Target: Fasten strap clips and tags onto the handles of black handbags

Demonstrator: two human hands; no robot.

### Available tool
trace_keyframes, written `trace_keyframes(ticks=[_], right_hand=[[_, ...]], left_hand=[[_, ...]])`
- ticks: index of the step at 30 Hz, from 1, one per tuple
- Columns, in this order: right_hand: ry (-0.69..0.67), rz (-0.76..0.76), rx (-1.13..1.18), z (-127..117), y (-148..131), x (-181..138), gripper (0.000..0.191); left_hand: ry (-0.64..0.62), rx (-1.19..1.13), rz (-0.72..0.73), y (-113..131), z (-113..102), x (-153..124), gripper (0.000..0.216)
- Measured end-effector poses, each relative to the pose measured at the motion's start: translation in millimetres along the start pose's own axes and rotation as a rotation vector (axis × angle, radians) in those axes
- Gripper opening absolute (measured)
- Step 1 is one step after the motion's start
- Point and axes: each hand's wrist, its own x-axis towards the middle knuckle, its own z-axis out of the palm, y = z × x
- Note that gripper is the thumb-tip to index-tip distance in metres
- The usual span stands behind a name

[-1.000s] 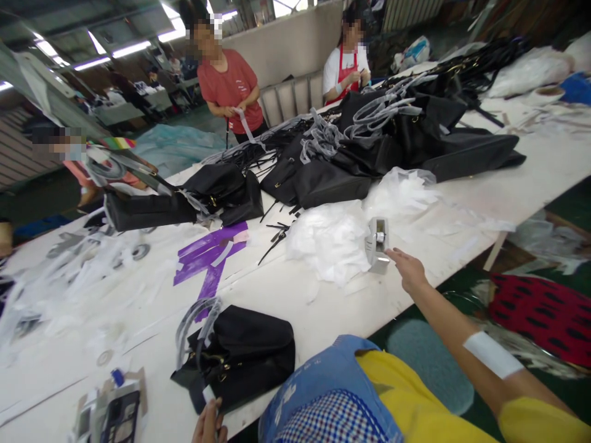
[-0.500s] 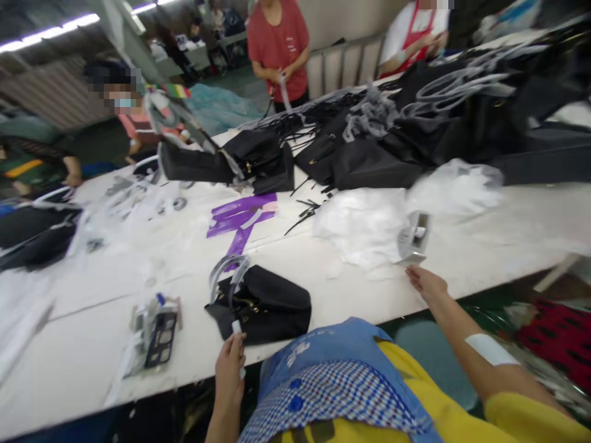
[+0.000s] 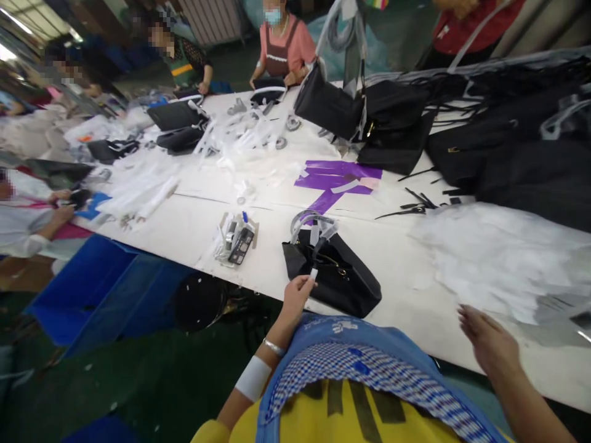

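Note:
A black handbag (image 3: 357,289) lies tilted on the white table in front of me, with gold-coloured metal on its open top. Its handles (image 3: 300,224) are wrapped in clear plastic and stand up at the far side. My left hand (image 3: 295,298) pinches a small white strip (image 3: 314,274) at the bag's near left edge, by a dark strap. Over the table's front edge, to the right of the bag, my right hand (image 3: 496,344) has its fingers stretched out and nothing visible in them. Nearest to it is a heap of thin white sheets (image 3: 498,258).
Purple tape strips (image 3: 341,175) lie behind the bag. Left of it sits a plastic-wrapped bundle of small parts (image 3: 235,239). More black bags (image 3: 530,160) fill the far right. A blue bin (image 3: 87,289) stands below the table's left front. Several co-workers sit or stand around the table.
My view has turned left, so the bag appears farther right. My right hand is now away from the silvery boxy object it was beside. The left hand still pinches the white strip.

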Motion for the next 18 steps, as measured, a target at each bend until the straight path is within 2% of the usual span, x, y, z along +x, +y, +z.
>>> trace_keyframes(ticks=[1, 2, 4, 6, 8, 10, 12, 15, 18], right_hand=[[-0.081, -0.011, 0.016, 28.3, -7.0, -17.6, 0.039], [-0.226, -0.015, -0.001, 57.3, -16.2, -35.7, 0.040], [-0.603, -0.043, -0.075, 114.0, -37.7, -71.5, 0.039], [-0.914, -0.066, -0.143, 165.1, -55.7, -101.8, 0.036], [-1.049, -0.102, -0.186, 206.9, -63.8, -122.2, 0.036], [-1.042, -0.148, -0.254, 237.1, -61.7, -131.9, 0.037], [-0.953, -0.200, -0.342, 255.4, -54.2, -133.8, 0.038], [-0.817, -0.260, -0.463, 265.4, -43.5, -131.3, 0.039], [-0.751, -0.268, -0.541, 265.7, -37.6, -129.9, 0.040]], left_hand=[[-0.003, 0.023, 0.029, -0.8, -2.4, 0.1, 0.036], [-0.011, 0.039, 0.061, -1.5, -4.8, 0.4, 0.034], [-0.031, 0.073, 0.109, -2.5, -9.4, 1.6, 0.030], [-0.050, 0.115, 0.136, -2.6, -13.9, 3.5, 0.027], [-0.064, 0.148, 0.168, -2.2, -18.2, 5.7, 0.024], [-0.067, 0.168, 0.209, -2.0, -21.8, 7.8, 0.022], [-0.064, 0.190, 0.239, -2.7, -24.7, 9.5, 0.021], [-0.072, 0.218, 0.261, -5.4, -27.5, 11.4, 0.021], [-0.099, 0.234, 0.271, -9.2, -29.4, 13.1, 0.020]])
